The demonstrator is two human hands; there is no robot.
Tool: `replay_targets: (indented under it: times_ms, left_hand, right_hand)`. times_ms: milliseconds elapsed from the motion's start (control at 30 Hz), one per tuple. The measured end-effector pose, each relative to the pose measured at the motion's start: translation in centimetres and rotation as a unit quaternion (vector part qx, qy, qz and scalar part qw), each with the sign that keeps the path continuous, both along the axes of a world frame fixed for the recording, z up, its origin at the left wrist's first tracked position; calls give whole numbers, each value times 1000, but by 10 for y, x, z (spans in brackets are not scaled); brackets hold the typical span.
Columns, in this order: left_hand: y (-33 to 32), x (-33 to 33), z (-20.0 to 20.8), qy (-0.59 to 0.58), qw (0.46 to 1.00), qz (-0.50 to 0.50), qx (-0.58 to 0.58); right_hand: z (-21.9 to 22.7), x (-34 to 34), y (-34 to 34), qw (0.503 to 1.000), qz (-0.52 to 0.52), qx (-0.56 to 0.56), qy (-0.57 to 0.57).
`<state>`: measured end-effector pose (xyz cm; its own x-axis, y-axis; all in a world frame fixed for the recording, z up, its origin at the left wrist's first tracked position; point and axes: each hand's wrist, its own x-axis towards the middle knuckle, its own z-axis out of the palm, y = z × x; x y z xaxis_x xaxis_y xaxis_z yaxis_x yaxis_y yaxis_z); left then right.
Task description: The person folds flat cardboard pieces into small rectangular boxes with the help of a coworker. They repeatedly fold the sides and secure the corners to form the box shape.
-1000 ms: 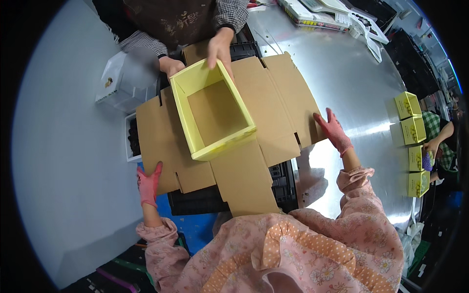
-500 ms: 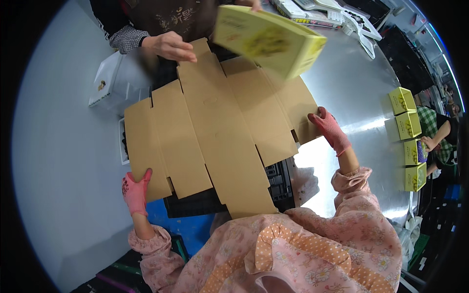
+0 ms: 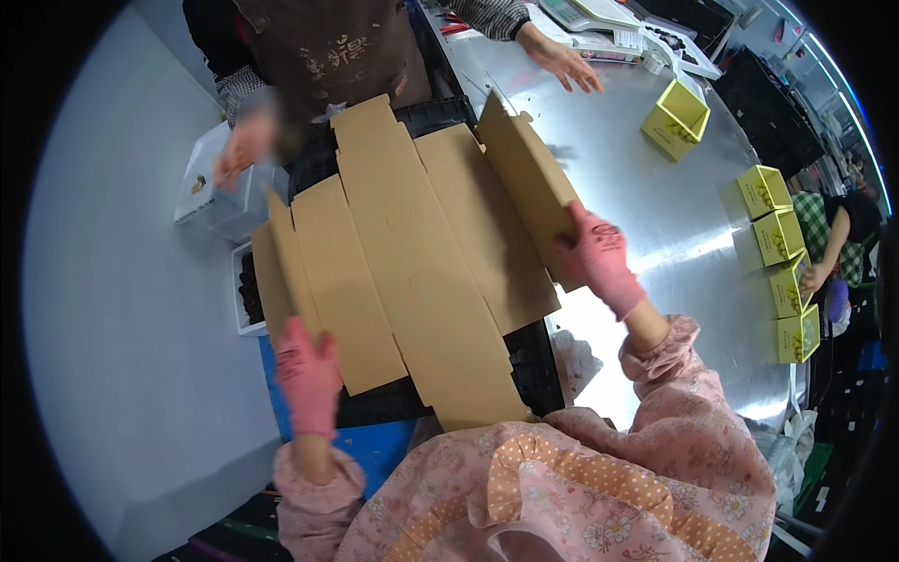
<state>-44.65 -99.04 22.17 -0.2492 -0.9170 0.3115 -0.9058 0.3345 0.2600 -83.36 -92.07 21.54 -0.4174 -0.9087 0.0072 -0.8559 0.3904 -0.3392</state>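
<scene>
My right hand (image 3: 601, 262) clamps the raised right flap of the cardboard (image 3: 412, 253); my left hand (image 3: 309, 379) meets its left flap, grip too blurred to tell. The cardboard lies over the black crate (image 3: 537, 370).

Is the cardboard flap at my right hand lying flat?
No, the right flap stands tilted up from the rest of the cardboard sheet, with your right hand at its near end.
</scene>
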Motion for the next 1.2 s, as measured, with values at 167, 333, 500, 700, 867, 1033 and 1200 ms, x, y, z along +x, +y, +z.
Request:
replay_targets:
  times_ms: [167,333,500,700,867,1033,1200]
  left_hand:
    - [12,-52,-54,-8,994,-38,99]
    - [13,-49,-50,-117,988,44,94]
    - [12,-21,-67,-65,968,195,147]
    - [7,-14,-54,53,963,173,197]
    - [-10,6,-54,339,891,91,287]
    - [-3,-64,6,139,979,64,138]
    - [11,-117,21,61,993,-12,100]
  right_hand:
    - [-23,88,-7,990,116,-59,-49]
    - [-57,68,10,972,156,-69,-163]
    - [-47,64,30,983,-42,36,-174]
    - [-27,51,29,977,-55,101,-179]
    - [2,51,20,979,-28,110,-168]
    - [-1,54,1,988,64,-47,-133]
    - [11,108,-16,952,67,-66,-291]
